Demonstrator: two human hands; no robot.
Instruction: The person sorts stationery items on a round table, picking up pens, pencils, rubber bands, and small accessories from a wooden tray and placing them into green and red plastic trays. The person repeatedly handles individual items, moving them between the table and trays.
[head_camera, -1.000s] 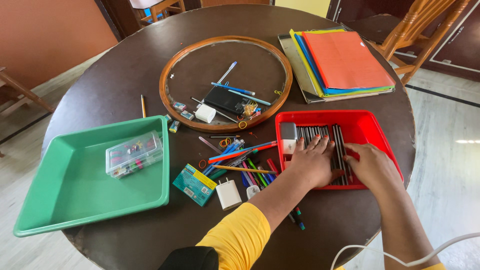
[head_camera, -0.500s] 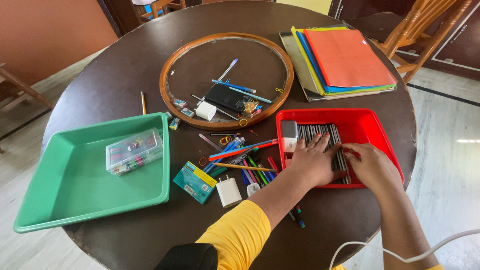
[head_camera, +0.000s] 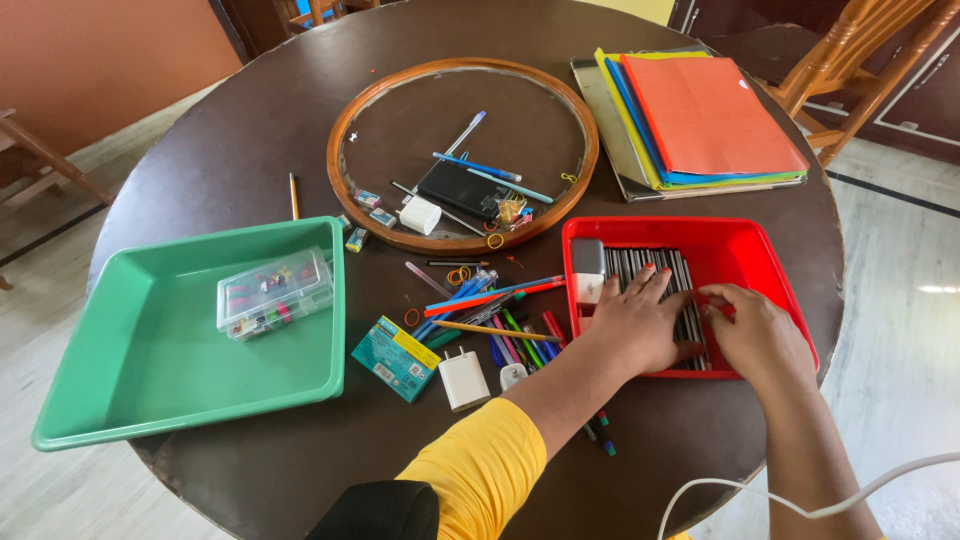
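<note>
A red tray (head_camera: 735, 240) sits at the right of the round brown table (head_camera: 230, 150). Inside it lies a row of dark pencils (head_camera: 650, 262) next to a grey and white eraser (head_camera: 588, 268). My left hand (head_camera: 638, 322) lies flat on the pencils, fingers spread. My right hand (head_camera: 757, 330) presses against the right side of the row, fingers curled at the pencils' edge. A loose heap of pens and pencils (head_camera: 490, 310) lies just left of the tray.
A green tray (head_camera: 120, 340) at the left holds a clear plastic box (head_camera: 273, 292). A wooden ring (head_camera: 340, 190) holds pens, a phone and small items. Stacked folders (head_camera: 700, 110) lie at the back right. A teal box (head_camera: 393, 357), a white charger (head_camera: 465, 379), wooden chair (head_camera: 850, 60).
My right hand has pushed left against the pencils, closing the row together. My left hand stays flat on them. The view has shifted slightly.
</note>
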